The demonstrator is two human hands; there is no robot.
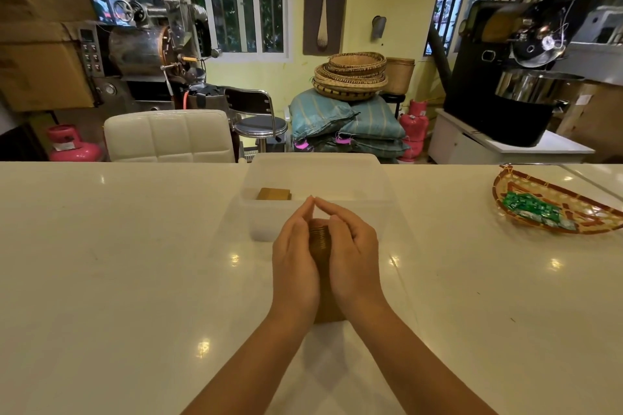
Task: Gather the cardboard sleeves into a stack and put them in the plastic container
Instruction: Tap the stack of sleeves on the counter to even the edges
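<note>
both hands, left hand (pixel 296 256) and right hand (pixel 354 254), are cupped around the stack of cardboard sleeves (pixel 321 242) at centre frame, fingertips touching over it. squeeze the edges flush before lifting it into the plastic container (pixel 371 175) just above, beside the bundle (pixel 273 194) already inside.

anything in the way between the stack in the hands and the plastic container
Nothing visible. The sleeve stack, pressed between the left hand and right hand, sits just before the open plastic container, which already holds another bundle.
</note>
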